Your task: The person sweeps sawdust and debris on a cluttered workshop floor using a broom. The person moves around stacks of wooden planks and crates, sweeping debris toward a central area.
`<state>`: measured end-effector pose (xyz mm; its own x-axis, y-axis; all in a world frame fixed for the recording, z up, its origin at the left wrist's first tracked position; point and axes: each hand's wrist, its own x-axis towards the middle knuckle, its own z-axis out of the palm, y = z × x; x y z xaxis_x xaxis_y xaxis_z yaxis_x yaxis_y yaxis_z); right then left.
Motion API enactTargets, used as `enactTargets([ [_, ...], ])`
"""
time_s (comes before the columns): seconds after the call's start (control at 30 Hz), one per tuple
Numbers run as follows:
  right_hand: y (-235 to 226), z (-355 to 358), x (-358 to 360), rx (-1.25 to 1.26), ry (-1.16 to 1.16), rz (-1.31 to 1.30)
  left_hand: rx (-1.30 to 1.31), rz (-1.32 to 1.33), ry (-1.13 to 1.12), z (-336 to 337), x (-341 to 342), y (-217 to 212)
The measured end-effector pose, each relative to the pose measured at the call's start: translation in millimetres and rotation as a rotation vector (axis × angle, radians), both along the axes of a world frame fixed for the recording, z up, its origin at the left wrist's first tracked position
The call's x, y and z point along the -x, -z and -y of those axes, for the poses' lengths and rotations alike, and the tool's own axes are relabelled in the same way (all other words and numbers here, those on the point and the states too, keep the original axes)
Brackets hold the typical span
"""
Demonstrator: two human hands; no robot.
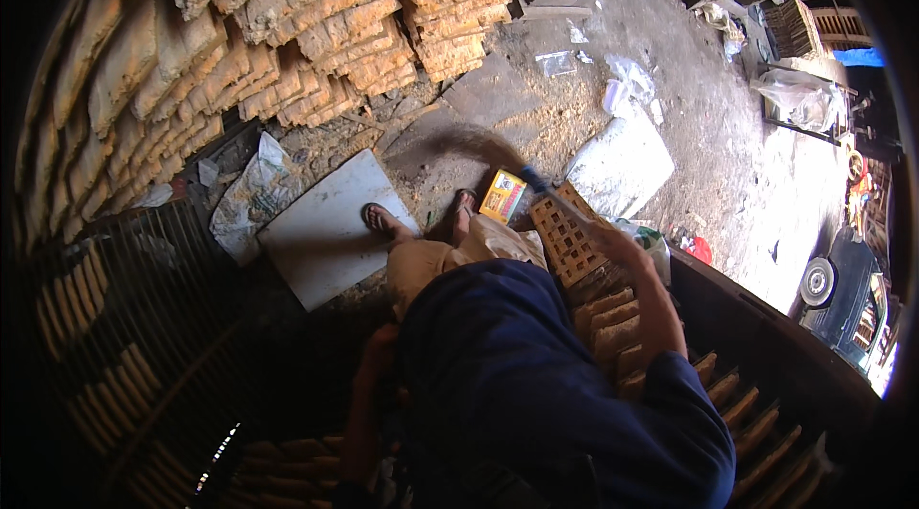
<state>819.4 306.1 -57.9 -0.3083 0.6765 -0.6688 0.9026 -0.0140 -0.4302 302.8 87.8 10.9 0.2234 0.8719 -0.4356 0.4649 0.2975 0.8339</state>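
My right hand (616, 247) is closed around the handle of a broom (532, 179) and reaches forward past my right side. The broom's brown bristles are smeared by motion over the dusty floor in front of my feet. Under the handle lie a yellow printed box (503, 195) and a tan lattice-sided crate (565, 236). My left hand (383, 344) hangs low in shadow beside my left thigh; its fingers are too dark to make out. A white board (337, 222) lies on the floor under one of my sandalled feet.
Tall stacks of rough tan slabs (316, 6) rise ahead on the left. A white sack (622, 164) and plastic scraps (627, 83) lie ahead on the right. A dark slatted rack (144, 317) stands at left, and more slabs (756, 428) stand at lower right. A dark vehicle (842, 284) is outside.
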Motion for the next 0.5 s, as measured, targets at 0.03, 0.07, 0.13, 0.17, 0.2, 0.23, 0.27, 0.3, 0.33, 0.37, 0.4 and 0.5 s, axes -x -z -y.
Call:
enactTargets([
  [0.03, -19.2, -8.0, -4.4, 0.058, 0.065, 0.146, -0.006, 0.0, 0.006, -1.7, 1.5, -2.1],
  [0.07, -44.7, -18.8, -5.7, 0.114, 0.132, 0.294, -0.013, 0.002, 0.017, -4.1, 2.3, -3.9],
  [0.13, -50.7, -23.9, -42.2, 0.14, 0.189, 0.371, -0.032, 0.018, 0.038, -12.6, 4.1, -4.8],
  [0.17, -52.2, -24.1, -53.2, 0.081, 0.236, 0.365, -0.038, 0.023, 0.047, -15.2, 5.5, -5.3],
  [0.2, -55.4, -26.7, -59.8, 0.019, 0.28, 0.359, -0.042, 0.032, 0.051, -18.2, 5.7, -4.9],
  [0.23, -55.9, -27.6, -63.4, -0.044, 0.324, 0.352, -0.046, 0.04, 0.056, -19.9, 6.5, -5.0],
  [0.27, -55.3, -26.2, -65.3, -0.107, 0.279, 0.368, -0.051, 0.049, 0.063, -21.9, 7.1, -3.2],
  [0.3, -62.3, -26.7, -57.9, -0.17, 0.229, 0.38, -0.057, 0.051, 0.065, -23.8, 7.8, -3.1],
  [0.33, -70.5, -25.4, -49.1, -0.232, 0.184, 0.391, -0.062, 0.054, 0.073, -25.7, 8.9, -3.0],
  [0.37, -79.8, -24.6, -39.1, -0.185, 0.159, 0.409, -0.064, 0.058, 0.082, -27.0, 9.1, -3.3],
  [0.4, -93.5, -24.6, -25.2, -0.136, 0.13, 0.428, -0.065, 0.063, 0.084, -28.9, 9.1, -3.2],
  [0.5, -130.7, -23.0, 12.8, 0.011, 0.04, 0.484, -0.069, 0.07, 0.097, -31.9, 8.2, -3.7],
])
